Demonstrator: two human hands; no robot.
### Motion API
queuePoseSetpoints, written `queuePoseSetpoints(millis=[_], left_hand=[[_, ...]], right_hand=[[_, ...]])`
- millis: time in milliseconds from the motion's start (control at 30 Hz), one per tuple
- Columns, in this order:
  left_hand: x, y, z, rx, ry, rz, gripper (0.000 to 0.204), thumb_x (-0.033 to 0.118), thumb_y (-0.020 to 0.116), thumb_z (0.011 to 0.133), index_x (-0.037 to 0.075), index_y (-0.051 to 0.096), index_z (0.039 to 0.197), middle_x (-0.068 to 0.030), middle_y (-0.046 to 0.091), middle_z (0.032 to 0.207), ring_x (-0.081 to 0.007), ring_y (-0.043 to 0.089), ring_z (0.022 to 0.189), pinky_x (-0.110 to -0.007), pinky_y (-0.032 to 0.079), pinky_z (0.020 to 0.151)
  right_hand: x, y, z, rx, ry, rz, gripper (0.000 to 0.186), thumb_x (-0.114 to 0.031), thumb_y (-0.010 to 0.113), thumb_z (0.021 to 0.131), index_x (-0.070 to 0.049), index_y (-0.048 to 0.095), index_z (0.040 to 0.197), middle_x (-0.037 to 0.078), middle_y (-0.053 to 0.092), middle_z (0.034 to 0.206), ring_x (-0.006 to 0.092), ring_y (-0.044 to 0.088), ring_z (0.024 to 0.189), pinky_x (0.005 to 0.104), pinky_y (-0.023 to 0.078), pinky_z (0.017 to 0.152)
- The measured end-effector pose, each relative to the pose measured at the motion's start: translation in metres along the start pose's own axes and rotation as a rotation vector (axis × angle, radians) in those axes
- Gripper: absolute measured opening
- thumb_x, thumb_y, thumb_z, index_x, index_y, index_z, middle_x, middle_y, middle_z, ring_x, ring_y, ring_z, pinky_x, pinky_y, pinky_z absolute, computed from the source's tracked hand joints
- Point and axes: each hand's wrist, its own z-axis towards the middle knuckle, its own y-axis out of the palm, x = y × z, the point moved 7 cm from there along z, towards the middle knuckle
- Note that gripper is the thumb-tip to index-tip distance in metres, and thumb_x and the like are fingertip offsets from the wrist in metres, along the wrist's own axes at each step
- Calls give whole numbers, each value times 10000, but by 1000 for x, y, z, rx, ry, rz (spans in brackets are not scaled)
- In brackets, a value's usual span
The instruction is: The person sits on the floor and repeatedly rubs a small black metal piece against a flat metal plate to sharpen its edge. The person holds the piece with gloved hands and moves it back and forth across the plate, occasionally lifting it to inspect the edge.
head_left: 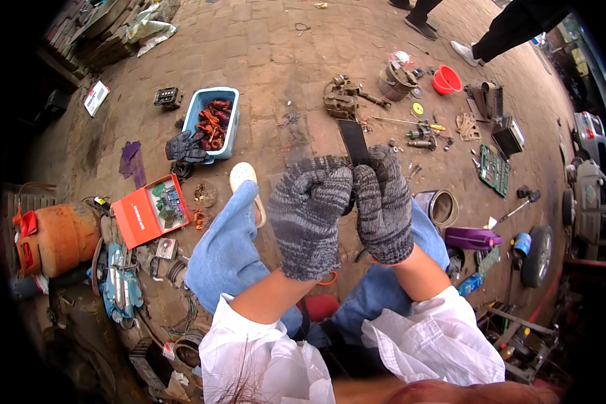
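Observation:
Both my hands wear grey-and-black knit work gloves and are raised close together above my knees. Fingers curled, my left hand [311, 214] presses against the right at the middle of the view. My right hand [382, 205] is closed too, thumb toward the left hand. A flat black strip [353, 141] sticks up from between them, its lower part hidden by the gloves. Its exact kind does not show. Beyond it on the brick ground lies a greasy metal machine part [341, 101], near a long screwdriver [438, 127] with a yellow handle.
To the left stand a blue bin [234, 124] of copper-coloured windings, an open red box [136, 214] of small parts and an orange gas cylinder [67, 234]. On the right are a green socket set [493, 170], a purple jug [471, 238] and a wheel [537, 257]. People's legs [512, 30] show far right.

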Motion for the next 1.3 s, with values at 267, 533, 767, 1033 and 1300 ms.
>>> queuePoseSetpoints(millis=[267,533,767,1033,1300], left_hand=[[5,2,1,-47,51,37,144,81,573,767,-18,562,871,-47,570,814,-92,525,694,-210,445,613],[3,3,5,-36,14,94,110,71,581,759,8,576,849,-12,562,709,-69,501,578,-202,415,504],[1,10,8,-118,-153,-71,141,39,593,748,-17,591,876,-32,571,774,-68,520,644,-185,431,555],[6,8,4,-62,-27,-2,142,58,585,751,-2,573,880,-24,568,787,-79,522,663,-202,433,570],[3,9,3,-29,-67,-84,135,58,580,755,7,565,880,-25,565,793,-85,525,674,-209,440,587]], right_hand=[[4,0,0,-60,88,6,189,-73,445,837,29,486,990,123,542,871,197,519,789,286,410,730],[4,-4,-2,-15,-127,-134,209,-75,450,839,35,477,1015,113,546,904,167,518,810,277,411,733],[7,-1,3,6,50,233,176,-132,433,855,-3,456,972,39,517,711,95,490,594,221,411,516],[2,-1,-1,56,42,64,137,-108,424,851,-1,494,901,54,512,738,113,469,645,247,398,579],[1,2,-5,101,29,115,148,-117,413,857,-7,486,925,66,517,741,123,484,634,253,407,563]])
